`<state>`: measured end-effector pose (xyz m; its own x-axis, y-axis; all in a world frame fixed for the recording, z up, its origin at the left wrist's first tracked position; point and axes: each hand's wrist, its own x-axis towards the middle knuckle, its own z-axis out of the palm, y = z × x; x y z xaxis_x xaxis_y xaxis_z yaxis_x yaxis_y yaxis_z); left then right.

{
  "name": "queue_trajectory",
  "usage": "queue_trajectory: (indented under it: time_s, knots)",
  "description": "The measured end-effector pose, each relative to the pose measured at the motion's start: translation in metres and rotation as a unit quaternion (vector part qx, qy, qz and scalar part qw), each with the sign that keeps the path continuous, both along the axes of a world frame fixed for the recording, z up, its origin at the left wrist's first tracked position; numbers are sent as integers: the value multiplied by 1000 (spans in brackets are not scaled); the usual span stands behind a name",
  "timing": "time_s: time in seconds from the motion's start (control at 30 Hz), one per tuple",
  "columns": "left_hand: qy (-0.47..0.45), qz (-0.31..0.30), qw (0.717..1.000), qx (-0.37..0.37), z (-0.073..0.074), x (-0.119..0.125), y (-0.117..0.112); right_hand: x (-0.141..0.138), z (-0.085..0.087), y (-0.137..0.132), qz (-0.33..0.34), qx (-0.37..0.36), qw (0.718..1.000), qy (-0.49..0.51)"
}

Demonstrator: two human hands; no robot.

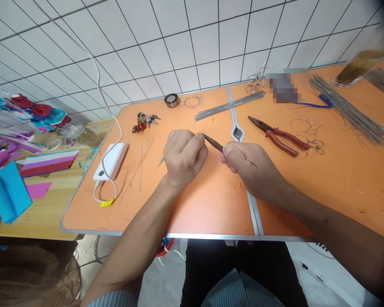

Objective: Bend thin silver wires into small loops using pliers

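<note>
My left hand (185,155) is closed in a fist above the orange table. Short ends of thin metal wire (161,161) poke out on its left side, and the rest is hidden by the fingers. My right hand (254,170) grips a dark, slim, pointed tool (213,143), whose handle end is covered by the palm. Its tip meets the thumb side of my left fist. Two loose wires (141,164) lie crossed on the table left of that fist. Right of the tool rests a pair of red-handled pliers (280,136), jaws closed.
A bundle of straight wires (230,105) lies behind my hands, beside a roll of tape (172,100) and keys (147,120). A white power bank (111,162) with a cable is on the left. Farther right are a thicker wire bundle (348,108) and a cup (358,68).
</note>
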<state>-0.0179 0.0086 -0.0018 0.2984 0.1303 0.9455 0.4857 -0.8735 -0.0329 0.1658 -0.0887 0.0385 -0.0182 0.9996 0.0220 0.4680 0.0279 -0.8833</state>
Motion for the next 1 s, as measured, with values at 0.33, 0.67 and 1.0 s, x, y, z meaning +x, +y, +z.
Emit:
queue_trajectory:
  time_s: [0.33, 0.67, 1.0]
  knots:
    - [-98, -5, 977, -192, 0, 5, -5, 6, -11, 9, 44, -35, 995, 81]
    - [-201, -69, 912, -351, -6, 5, -1, 6, -11, 7, 55, -28, 996, 62]
    - [-131, -27, 956, -261, 2, 6, -6, 6, -11, 7, 70, -8, 997, 22]
